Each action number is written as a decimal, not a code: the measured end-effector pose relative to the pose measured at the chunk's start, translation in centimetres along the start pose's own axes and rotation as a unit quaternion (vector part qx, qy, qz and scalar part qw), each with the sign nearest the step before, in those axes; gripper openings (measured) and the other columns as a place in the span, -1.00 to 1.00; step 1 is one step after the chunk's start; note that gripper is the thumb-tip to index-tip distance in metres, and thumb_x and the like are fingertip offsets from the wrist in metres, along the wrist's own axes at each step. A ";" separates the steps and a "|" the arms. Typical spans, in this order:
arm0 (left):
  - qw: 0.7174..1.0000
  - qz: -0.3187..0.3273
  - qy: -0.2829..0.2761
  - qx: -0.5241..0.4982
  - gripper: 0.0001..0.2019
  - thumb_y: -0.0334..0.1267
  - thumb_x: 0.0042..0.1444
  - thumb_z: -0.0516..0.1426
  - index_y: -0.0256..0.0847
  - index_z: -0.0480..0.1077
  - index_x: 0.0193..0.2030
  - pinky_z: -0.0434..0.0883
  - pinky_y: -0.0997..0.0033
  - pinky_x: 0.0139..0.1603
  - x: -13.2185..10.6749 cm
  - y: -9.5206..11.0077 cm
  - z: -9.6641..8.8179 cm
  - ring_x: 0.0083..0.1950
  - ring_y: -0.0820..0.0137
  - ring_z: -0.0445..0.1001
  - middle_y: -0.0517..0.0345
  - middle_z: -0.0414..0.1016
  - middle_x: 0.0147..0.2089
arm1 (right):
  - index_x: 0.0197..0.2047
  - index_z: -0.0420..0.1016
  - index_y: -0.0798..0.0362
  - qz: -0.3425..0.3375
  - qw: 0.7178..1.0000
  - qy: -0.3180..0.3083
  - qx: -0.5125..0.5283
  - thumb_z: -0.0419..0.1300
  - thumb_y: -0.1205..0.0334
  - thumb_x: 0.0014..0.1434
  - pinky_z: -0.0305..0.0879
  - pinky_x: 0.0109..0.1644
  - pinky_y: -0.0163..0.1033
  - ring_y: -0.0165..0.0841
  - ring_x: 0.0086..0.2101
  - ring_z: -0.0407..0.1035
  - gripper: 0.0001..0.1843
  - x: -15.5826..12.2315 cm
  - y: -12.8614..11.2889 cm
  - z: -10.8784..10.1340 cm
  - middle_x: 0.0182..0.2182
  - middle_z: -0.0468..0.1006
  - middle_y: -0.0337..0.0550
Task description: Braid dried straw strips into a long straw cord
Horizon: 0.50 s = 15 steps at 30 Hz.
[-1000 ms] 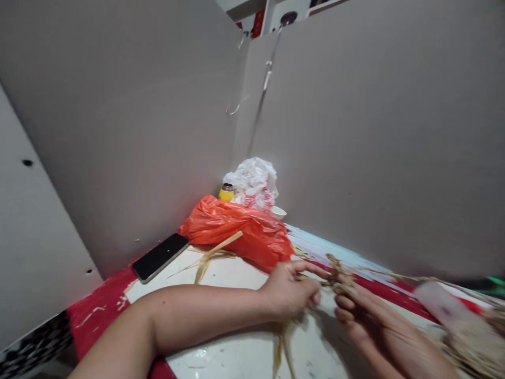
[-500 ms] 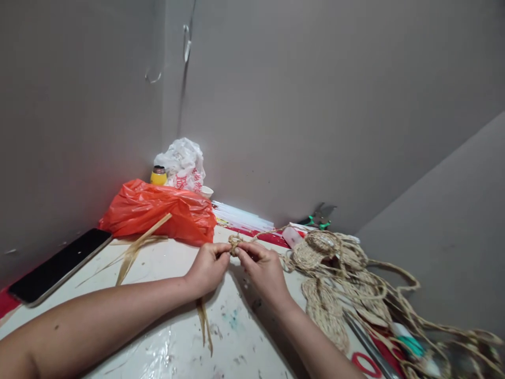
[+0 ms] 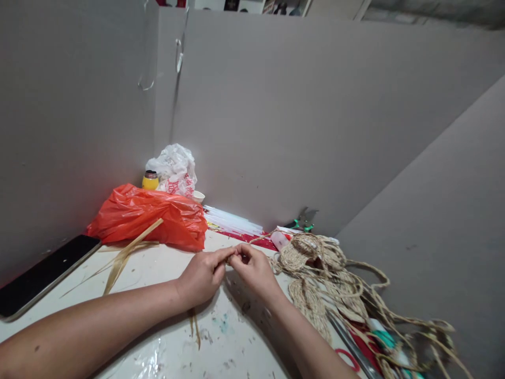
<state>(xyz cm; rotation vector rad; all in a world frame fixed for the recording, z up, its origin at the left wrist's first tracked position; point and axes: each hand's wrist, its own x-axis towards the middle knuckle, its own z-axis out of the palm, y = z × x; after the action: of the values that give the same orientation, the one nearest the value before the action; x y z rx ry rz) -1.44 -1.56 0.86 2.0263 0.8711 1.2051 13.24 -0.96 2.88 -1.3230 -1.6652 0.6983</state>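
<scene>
My left hand [image 3: 202,276] and my right hand [image 3: 253,269] meet over the white table [image 3: 221,342], fingertips pinched together on a small piece of straw cord. My fingers now hide most of that piece. Beyond the right hand a thin straw rope [image 3: 258,238] runs toward a pile of coiled straw rope [image 3: 331,263]. Below my left wrist, loose straw strands [image 3: 197,332] show against the tabletop.
A red plastic bag [image 3: 150,218] lies at the back left, with more straw strands [image 3: 122,263] before it and a phone [image 3: 47,273] beside it. White sticks [image 3: 232,221], green-handled pliers [image 3: 303,221] and scissors [image 3: 351,342] are around the right side.
My left forefinger has stretched toward the right fingertips, covering the small looped cord that showed before. The view has tilted up and turned slightly right.
</scene>
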 end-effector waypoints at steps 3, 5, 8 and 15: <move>0.999 -0.012 0.033 -0.019 -0.58 -0.46 0.09 -0.05 -0.17 0.39 0.07 0.28 0.40 0.09 0.4 0.3 0.0 0.00 0.37 0.44 0.10 0.48 0.02 | -0.53 0.30 0.09 0.022 0.997 0.009 0.078 0.11 0.30 -0.05 0.01 -0.51 -0.38 -0.49 -0.57 0.07 -0.92 0.0 -0.1 -0.1 -0.62 0.23 -0.35; 0.998 -0.043 0.042 -0.029 -0.63 -0.42 0.11 -0.04 -0.20 0.43 0.00 0.30 0.41 0.03 0.5 0.2 0.0 -0.09 0.37 0.46 0.09 0.53 -0.10 | -0.52 0.29 0.09 0.049 0.988 0.021 0.148 0.15 0.26 -0.05 -0.04 -0.55 -0.39 -0.52 -0.62 0.02 -0.89 0.0 -0.1 -0.1 -0.66 0.20 -0.38; 0.995 -0.076 0.035 -0.058 -0.67 -0.40 0.10 -0.02 -0.23 0.47 -0.06 0.31 0.45 -0.07 0.6 -0.1 0.3 -0.21 0.40 0.44 0.11 0.53 -0.22 | -0.50 0.27 0.07 0.098 0.959 0.036 0.264 0.19 0.19 -0.06 -0.15 -0.61 -0.41 -0.56 -0.69 -0.09 -0.83 0.2 -0.1 -0.3 -0.73 0.10 -0.46; 0.967 -0.197 0.017 -0.164 -0.58 -0.38 0.04 0.02 -0.32 0.36 0.07 0.14 0.57 -0.51 0.7 0.2 0.7 -0.59 0.55 0.12 0.32 0.29 -0.60 | -0.51 0.28 0.09 0.155 0.933 0.036 0.322 0.28 0.14 -0.12 -0.15 -0.64 -0.48 -0.60 -0.71 -0.04 -0.73 1.4 0.9 -1.2 -0.76 0.15 -0.47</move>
<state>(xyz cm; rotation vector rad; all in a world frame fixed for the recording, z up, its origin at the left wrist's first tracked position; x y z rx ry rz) -0.52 -1.27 1.06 1.4889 0.9644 1.0781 14.62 0.54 3.03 -1.1066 -1.0294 1.2402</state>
